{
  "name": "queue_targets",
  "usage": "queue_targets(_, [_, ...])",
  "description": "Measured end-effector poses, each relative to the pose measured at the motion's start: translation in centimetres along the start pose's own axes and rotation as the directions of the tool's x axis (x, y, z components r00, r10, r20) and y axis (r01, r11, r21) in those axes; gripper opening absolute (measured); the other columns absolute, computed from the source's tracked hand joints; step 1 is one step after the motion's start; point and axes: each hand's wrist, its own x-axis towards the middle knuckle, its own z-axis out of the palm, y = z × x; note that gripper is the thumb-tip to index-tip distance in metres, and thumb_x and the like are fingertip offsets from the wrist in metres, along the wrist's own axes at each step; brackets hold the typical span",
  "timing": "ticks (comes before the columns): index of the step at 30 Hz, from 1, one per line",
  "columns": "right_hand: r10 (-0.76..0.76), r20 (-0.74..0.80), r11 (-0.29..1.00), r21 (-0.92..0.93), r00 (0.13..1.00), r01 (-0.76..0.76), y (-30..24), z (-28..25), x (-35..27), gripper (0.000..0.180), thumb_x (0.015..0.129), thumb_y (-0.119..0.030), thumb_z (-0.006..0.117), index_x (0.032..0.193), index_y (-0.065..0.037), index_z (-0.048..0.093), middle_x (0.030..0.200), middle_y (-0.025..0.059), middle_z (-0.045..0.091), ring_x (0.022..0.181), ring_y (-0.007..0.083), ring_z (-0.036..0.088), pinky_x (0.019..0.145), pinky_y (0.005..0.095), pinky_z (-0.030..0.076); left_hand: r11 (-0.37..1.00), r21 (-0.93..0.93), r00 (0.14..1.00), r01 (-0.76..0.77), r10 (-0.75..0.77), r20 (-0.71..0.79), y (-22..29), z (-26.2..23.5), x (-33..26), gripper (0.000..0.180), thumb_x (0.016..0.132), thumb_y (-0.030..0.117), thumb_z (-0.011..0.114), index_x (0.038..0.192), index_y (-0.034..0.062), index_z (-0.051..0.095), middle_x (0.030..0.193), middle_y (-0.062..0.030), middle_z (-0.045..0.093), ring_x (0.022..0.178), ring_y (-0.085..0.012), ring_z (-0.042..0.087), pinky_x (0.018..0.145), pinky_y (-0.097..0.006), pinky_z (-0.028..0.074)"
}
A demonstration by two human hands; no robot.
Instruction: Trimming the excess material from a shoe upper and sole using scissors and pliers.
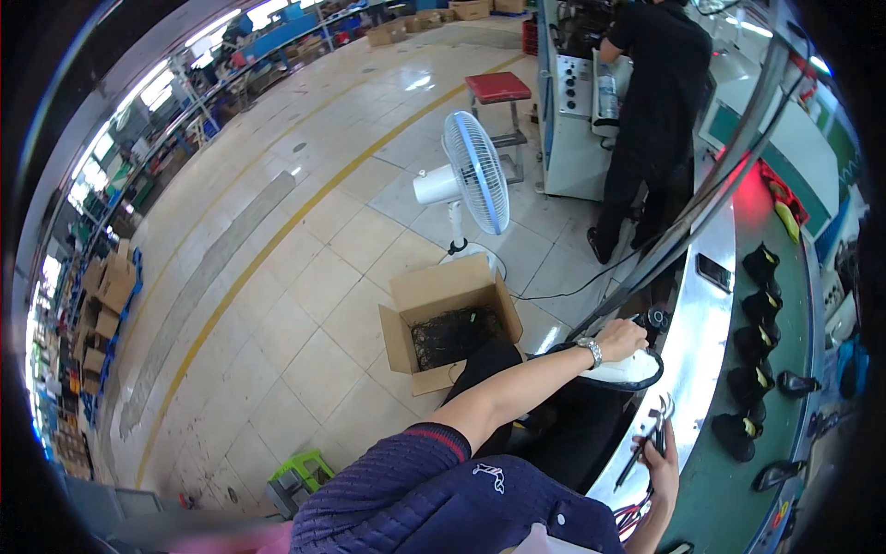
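Note:
My left hand [622, 340], with a silver watch on its wrist, reaches over a white piece with a black rim [629, 371] at the near edge of the metal bench. Its fingers are curled, and what they hold, if anything, is hidden. Just past the fingertips is a small black object with a round face [657, 319]. My right hand [661, 462] is closed around a pair of pincers [659, 423] with a curved metal head and dark handles, above the bench top. A thin dark tool [629, 467] shows beside its fingers.
The metal bench [706, 319] bears a phone [714, 272]. Beyond it, a green conveyor [784, 434] carries several black shoes [755, 340]. An open cardboard box [404, 346], a white fan [476, 175] and a red stool [498, 88] stand left. A person in black [657, 102] works at a machine.

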Motion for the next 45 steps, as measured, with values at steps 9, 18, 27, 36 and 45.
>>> queue_targets(9, [0.062, 0.305, 0.936, -0.348, 0.95, 0.051, -3.9, 1.6, 5.4, 0.065, 0.089, 0.002, 0.055, 0.148, -0.003, 0.027, 0.095, 0.0077, 0.064, 0.083, 0.0151, 0.06, 0.079, 0.0284, 0.048, 0.991, 0.13, 0.945, -0.039, -0.005, 0.326, 4.7, -3.0, -7.5, 0.134, 0.046, 0.024, 0.089, 0.144, -0.0134, 0.006, 0.128, -0.0285, 0.048, 0.122, -0.0384, 0.045, 0.107, -0.043, 0.031])
queue_targets(18, [0.354, 0.252, 0.856, -0.476, 0.901, -0.204, -6.9, 2.9, 5.7, 0.066, 0.092, -0.004, 0.054, 0.15, -0.009, 0.023, 0.073, 0.0047, 0.057, 0.062, 0.0138, 0.059, 0.055, 0.0294, 0.052, 0.996, 0.092, 0.998, -0.012, 0.007, 0.058, 5.4, -2.3, -9.7, 0.12, 0.055, 0.005, 0.079, 0.145, -0.012, 0.001, 0.116, -0.0248, 0.057, 0.114, -0.0354, 0.049, 0.104, -0.038, 0.034])
queue_targets(27, [-0.177, 0.147, 0.809, -0.542, 0.973, 0.229, 1.1, 4.4, 3.2, 0.059, 0.094, -0.006, 0.052, 0.147, -0.007, 0.027, 0.069, 0.0147, 0.062, 0.056, 0.0249, 0.061, 0.058, 0.0376, 0.05, 0.992, 0.087, 0.995, -0.094, 0.092, 0.029, 5.6, -2.8, -11.2, 0.088, 0.063, 0.013, 0.08, 0.137, -0.0062, 0.037, 0.132, -0.0225, 0.048, 0.126, -0.0345, 0.043, 0.11, -0.043, 0.029])
queue_targets(36, [-0.247, 0.372, 0.141, -0.9, 0.895, 0.413, -2.9, 1.8, 4.5, 0.061, 0.09, -0.012, 0.054, 0.146, -0.016, 0.03, 0.072, 0.0194, 0.062, 0.063, 0.04, 0.06, 0.057, 0.0496, 0.046, 0.94, 0.231, 0.967, -0.249, 0.256, 0.002, 3.5, -2.8, -10.8, 0.077, 0.065, 0.021, 0.079, 0.131, -0.0037, 0.048, 0.13, -0.0211, 0.052, 0.119, -0.0352, 0.05, 0.103, -0.045, 0.038])
queue_targets(45, [-0.325, 0.006, 0.67, -0.704, 0.946, 0.234, -4.9, 3.2, 6.8, 0.059, 0.092, -0.019, 0.055, 0.144, -0.012, 0.028, 0.064, 0.0185, 0.062, 0.057, 0.0353, 0.064, 0.061, 0.0455, 0.05, 0.858, 0.354, 0.923, -0.372, 0.383, 0.042, 3.5, -0.8, -10.1, 0.071, 0.076, 0.029, 0.07, 0.132, -0.0062, 0.046, 0.133, -0.024, 0.048, 0.122, -0.0388, 0.046, 0.105, -0.045, 0.036])
